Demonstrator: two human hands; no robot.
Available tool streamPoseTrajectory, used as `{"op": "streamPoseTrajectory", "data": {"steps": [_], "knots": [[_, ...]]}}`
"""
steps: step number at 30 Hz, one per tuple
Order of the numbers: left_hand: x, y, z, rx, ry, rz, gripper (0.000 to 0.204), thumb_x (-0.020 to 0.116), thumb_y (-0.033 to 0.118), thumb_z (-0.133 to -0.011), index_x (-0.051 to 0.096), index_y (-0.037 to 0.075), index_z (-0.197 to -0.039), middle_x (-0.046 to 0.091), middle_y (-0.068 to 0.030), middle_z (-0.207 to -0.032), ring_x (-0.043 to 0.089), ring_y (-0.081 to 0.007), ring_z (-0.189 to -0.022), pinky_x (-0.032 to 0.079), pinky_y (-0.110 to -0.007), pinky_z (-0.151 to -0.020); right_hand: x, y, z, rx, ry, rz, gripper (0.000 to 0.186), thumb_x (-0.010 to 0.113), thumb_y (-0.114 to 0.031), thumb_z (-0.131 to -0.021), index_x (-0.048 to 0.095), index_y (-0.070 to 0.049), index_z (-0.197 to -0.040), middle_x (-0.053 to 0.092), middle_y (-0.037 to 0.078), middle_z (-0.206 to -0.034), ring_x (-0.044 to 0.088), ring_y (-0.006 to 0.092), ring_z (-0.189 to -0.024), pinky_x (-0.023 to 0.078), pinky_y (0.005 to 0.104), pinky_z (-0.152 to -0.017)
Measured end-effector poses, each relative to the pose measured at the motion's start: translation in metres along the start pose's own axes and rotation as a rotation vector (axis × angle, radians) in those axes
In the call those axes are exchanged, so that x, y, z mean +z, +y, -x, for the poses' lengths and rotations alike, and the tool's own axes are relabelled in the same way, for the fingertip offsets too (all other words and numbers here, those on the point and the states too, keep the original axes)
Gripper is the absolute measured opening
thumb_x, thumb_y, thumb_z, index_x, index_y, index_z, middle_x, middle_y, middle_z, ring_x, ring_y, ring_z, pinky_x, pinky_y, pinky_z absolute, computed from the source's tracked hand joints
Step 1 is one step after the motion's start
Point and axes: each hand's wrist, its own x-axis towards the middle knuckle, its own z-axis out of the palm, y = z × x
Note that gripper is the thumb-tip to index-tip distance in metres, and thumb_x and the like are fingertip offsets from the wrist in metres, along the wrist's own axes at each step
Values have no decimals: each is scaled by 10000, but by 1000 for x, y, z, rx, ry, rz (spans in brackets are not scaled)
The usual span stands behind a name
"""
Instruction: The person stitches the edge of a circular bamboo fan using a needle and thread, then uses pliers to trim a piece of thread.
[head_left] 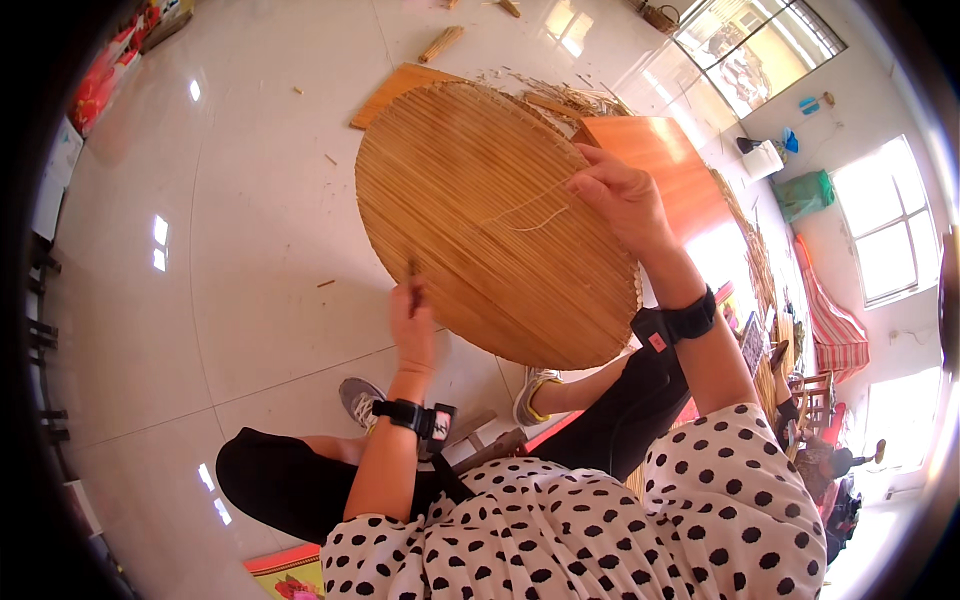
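Observation:
A stiff round mat (480, 270) of narrow tan stalks is tilted in front of me above my legs. My right hand (622, 200) is closed on its upper right rim, thumb and fingers pinched together. From these fingers a thin pale thread (540, 222) loops loosely over the mat's face. At the mat's lower left edge, my left hand (410, 320) is closed around a small dark slim tool (413, 275). Motion blurs the tool, so its exact kind cannot be made out. Dark bands with small devices circle both my wrists.
An orange wooden board (655, 175) lies beyond the mat, with loose stalks (575, 97) around it. A small stalk bundle (441, 44) lies on the tiled floor. To the far right, another person (825, 460) is near more stalks. A white bucket (763, 160) stands by the wall.

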Motion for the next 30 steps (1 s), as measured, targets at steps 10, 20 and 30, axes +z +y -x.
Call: {"op": "streamPoseTrajectory", "data": {"steps": [10, 20, 30], "knots": [[-99, -192, 30, -677, 47, -931, 347, 529, 234, -869, 564, 22, -1141, 579, -291, -1041, 562, -459, -979, 459, -491, -856, -10, 5, 6, -3, -18, 47, 106, 642, -114, -882, 721, -46, -902, 616, 144, -1171, 449, 255, -1272, 392, 349, -987], [-102, -204, 31, -715, -4, -963, 416, 608, 239, -837, 536, -4, -1167, 575, -287, -1067, 532, -441, -1047, 440, -484, -892, -5, 0, 6, 29, 33, -33, 122, 637, -124, -891, 721, -36, -905, 645, 116, -1104, 465, 226, -1249, 403, 336, -975], [44, 114, -87, 309, -2, -168, 229, 650, 121, -830, 598, 36, -1036, 554, -114, -984, 573, -235, -839, 475, -334, -750, -1, -8, 7, -57, 30, -86, 119, 650, -129, -885, 721, -37, -907, 606, 104, -1198, 531, 181, -1127, 425, 315, -939]]}}
